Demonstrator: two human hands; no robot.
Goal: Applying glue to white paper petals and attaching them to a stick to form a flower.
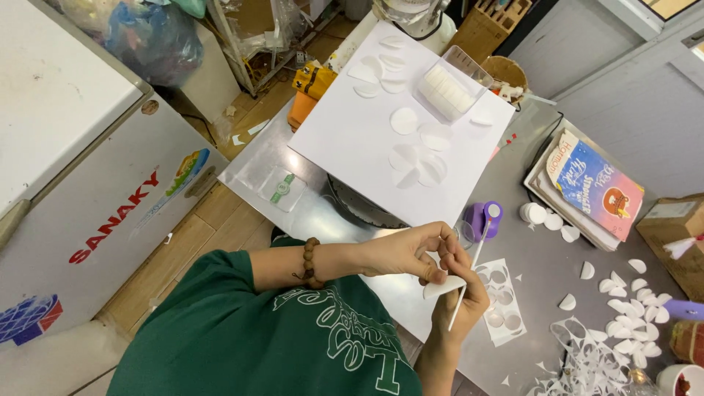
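Nearest the camera is a green sweatshirt [242,337] with pale lettering; a brown wooden bead bracelet [311,262] circles the left wrist; the left hand [407,251] has its fingers curled shut, pinching the top of a folded white paper petal [442,286], thin and matte with one rounded edge. The right hand [463,293] comes up from below, its fingers closed around a slim white stick [470,271] that slants upward beside the petal; both hands meet over the near edge of a large white foam board [352,139].

Just right of the hands, on the dull grey metal table [535,264], lies a white paper sheet [502,301] punched with round holes; above it stands a purple plastic circle punch [484,218]; farther right, loose curled white petals [631,323] scatter beside lacy paper offcuts [579,363].

On the board, flat white paper discs [405,121] and a flower-like cluster of overlapped petals [416,165] lie spread; at its far corner a clear rectangular plastic box [452,84] holds a packed row of white paper circles. To the right rests a stack of books [587,187] with a glossy colourful cover; at left stands a white chest freezer [73,147].
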